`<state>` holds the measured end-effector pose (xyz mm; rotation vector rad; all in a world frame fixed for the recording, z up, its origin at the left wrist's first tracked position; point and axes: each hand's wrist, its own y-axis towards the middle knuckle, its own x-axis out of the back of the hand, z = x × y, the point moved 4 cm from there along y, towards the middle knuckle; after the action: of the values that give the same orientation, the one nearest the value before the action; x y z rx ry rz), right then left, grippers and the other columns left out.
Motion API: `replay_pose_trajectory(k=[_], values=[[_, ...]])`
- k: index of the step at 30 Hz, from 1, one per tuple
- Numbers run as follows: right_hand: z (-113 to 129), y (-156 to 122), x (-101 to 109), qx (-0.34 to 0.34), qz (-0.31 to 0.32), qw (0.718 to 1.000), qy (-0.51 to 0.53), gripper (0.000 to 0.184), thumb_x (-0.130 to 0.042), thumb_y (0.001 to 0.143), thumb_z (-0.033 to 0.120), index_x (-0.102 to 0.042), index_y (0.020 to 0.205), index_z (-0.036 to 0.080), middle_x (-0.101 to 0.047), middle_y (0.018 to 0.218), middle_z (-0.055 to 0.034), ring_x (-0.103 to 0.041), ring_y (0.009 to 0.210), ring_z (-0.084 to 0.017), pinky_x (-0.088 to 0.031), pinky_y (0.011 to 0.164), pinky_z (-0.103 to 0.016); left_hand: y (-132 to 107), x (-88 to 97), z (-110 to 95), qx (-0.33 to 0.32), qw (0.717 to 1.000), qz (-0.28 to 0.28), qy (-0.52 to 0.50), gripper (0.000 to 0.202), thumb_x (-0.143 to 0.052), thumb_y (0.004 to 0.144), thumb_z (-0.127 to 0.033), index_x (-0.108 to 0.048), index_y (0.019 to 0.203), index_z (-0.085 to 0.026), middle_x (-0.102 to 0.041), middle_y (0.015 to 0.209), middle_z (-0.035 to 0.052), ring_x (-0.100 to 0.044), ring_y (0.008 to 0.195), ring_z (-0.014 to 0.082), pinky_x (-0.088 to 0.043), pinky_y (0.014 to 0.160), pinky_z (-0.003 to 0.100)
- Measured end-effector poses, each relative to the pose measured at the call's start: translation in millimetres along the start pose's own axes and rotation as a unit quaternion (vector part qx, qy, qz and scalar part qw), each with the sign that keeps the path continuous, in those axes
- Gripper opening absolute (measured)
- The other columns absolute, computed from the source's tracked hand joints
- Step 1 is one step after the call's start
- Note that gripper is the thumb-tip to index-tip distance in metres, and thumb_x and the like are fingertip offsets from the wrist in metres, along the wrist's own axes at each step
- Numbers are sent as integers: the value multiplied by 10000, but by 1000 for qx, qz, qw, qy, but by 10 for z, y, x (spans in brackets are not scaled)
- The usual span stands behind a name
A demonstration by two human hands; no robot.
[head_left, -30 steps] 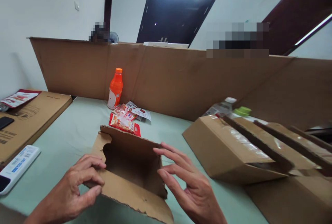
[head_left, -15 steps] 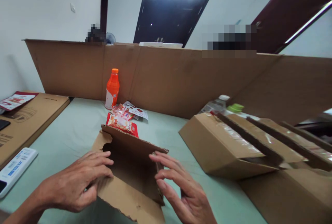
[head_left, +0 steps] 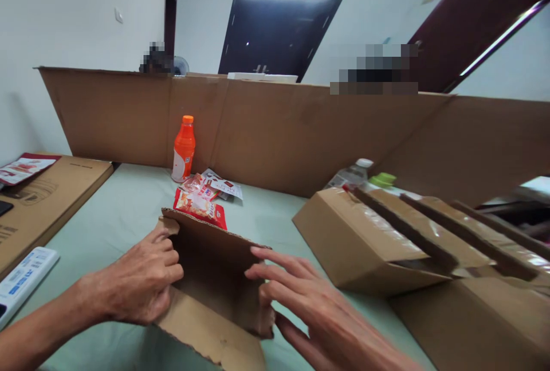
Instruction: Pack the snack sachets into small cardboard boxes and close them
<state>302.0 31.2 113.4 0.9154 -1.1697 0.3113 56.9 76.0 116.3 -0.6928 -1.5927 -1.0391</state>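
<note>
A small torn cardboard box [head_left: 215, 273] lies open on the pale green table [head_left: 120, 210] in front of me. My left hand [head_left: 140, 279] is curled around the box's left side flap, fingers pressed against it. On the box's right side rests my right hand [head_left: 301, 302], its fingers stretched out and slightly apart, fingertips touching the right wall. The inside of the box looks bare as far as I can see.
Red snack packets [head_left: 200, 204] and an orange bottle [head_left: 184, 149] stand behind the box. Flattened cardboard boxes [head_left: 387, 239] lie to the right, with plastic bottles [head_left: 356, 173] behind them. A tall cardboard wall [head_left: 301, 130] crosses the back. At far left are a flat carton [head_left: 47, 199] and a remote [head_left: 21, 282].
My left hand moved forward and closed onto the box's left flap. My right hand slid closer against the right wall. The view shifted slightly.
</note>
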Motion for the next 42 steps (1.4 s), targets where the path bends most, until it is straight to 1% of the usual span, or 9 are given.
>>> replay_pose_trajectory(k=[6,9,15,22,26,30,36,39,42], values=[[-152,-226,-134,-24,-134,990,-17,302,-462,753,-13,-549,859,257,-784,974,-22,-715,1100,-231,-566,828,-342,-108,53,117,41,987,-98,117,207,-492,887,-115,-603,724,-180,-596,734,49,-514,731,217,-470,817,414],[-134,-389,-245,-37,-179,983,-25,342,-457,747,-14,-564,925,258,-783,1009,-27,-723,1081,-226,-568,844,-342,-202,76,145,68,981,-108,148,250,-463,911,-91,-604,724,-178,-586,708,42,-508,709,213,-463,874,457],[-103,-517,-486,-81,-206,975,-17,390,-468,762,-13,-618,1017,241,-754,1159,-72,-669,1201,-250,-578,927,-391,-333,61,216,134,959,-121,217,269,-438,935,-120,-643,771,-180,-604,728,34,-625,788,231,-360,1120,616],[-146,-592,-824,-106,-232,966,-35,467,-518,889,88,-575,1338,200,-614,1422,-143,-540,1370,-298,-546,1021,-469,-317,-59,138,66,970,-113,207,310,-426,948,-59,-675,790,-154,-692,820,73,-694,1022,255,-391,1161,463],[-140,-655,-926,-113,-208,971,-34,491,-500,969,194,-492,1459,188,-527,1512,-149,-473,1424,-303,-519,1055,-474,-343,-36,194,116,963,-125,207,310,-423,982,-114,-667,798,-165,-694,787,59,-713,960,278,-334,1152,596],[-116,-642,-931,-118,-202,972,-22,524,-498,960,158,-472,1482,193,-493,1541,-135,-447,1445,-282,-494,1093,-454,-416,22,252,184,954,-142,191,289,-458,1017,-314,-685,926,-160,-728,966,106,-701,1015,324,-234,1157,711],[-119,-615,-785,-145,-157,974,72,614,-469,891,87,-489,1482,254,-487,1561,-93,-440,1460,-272,-490,1116,-469,-481,-41,230,179,964,-155,122,452,-492,975,-566,-715,920,-176,-721,1203,149,-602,1283,354,-69,1263,626],[-211,-673,-682,-161,-124,967,154,503,-516,930,168,-581,1412,299,-525,1539,-85,-497,1416,-283,-532,1071,-441,-500,-92,240,166,972,-138,97,480,-508,957,-614,-723,936,-186,-712,1260,138,-575,1327,342,-50,1276,592],[-346,-739,-605,-188,-159,932,265,337,-602,943,274,-698,1264,308,-638,1423,-95,-578,1340,-298,-558,1031,-420,-521,-134,268,162,978,-98,84,415,-567,938,-581,-717,1003,-199,-703,1295,119,-545,1357,354,-18,1258,624]])
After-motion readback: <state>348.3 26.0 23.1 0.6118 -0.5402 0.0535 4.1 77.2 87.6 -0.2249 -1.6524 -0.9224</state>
